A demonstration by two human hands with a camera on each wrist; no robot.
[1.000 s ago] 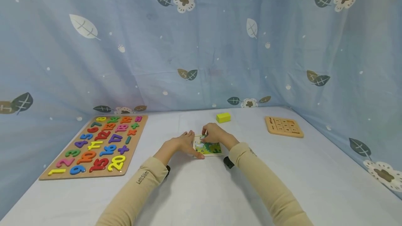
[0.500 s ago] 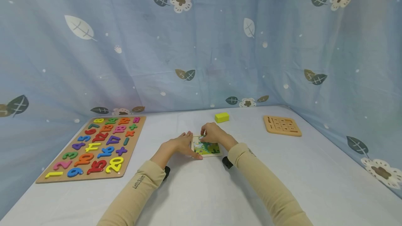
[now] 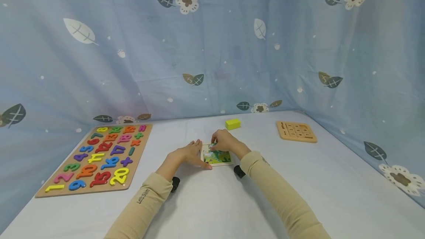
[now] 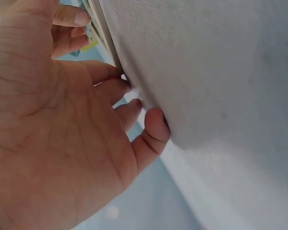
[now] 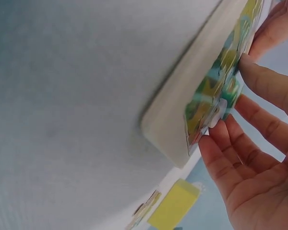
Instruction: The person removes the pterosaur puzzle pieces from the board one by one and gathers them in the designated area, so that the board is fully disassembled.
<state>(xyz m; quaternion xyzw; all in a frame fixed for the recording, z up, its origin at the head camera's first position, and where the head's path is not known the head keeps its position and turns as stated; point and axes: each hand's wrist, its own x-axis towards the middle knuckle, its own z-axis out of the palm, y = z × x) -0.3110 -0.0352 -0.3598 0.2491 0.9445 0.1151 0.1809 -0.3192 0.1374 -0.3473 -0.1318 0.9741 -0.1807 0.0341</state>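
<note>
A small jigsaw puzzle [image 3: 217,158] with a dinosaur picture in a pale wooden frame lies on the table. My left hand [image 3: 187,154] rests at its left side, fingers along the left edge and thumb by the near left corner. Seen from the left wrist, the fingertips [image 4: 156,125] touch the table and the frame's side. At the far edge, my right hand [image 3: 227,142] pinches a puzzle piece [image 5: 230,103], green and white, between thumb and fingers. That piece is tilted over the picture; in the head view the hand mostly covers it.
Behind the puzzle stands a yellow block [image 3: 233,124]; a thin printed piece [image 5: 145,208] lies by it in the right wrist view. A number board [image 3: 132,172] with coloured numerals is at left, a wooden number slide puzzle [image 3: 296,131] at right. A curtain [image 3: 212,47] hangs behind.
The head view has turned slightly to the right, so everything sits a little further left. Both hands stay at the puzzle, the right one at its far edge with little visible movement.
</note>
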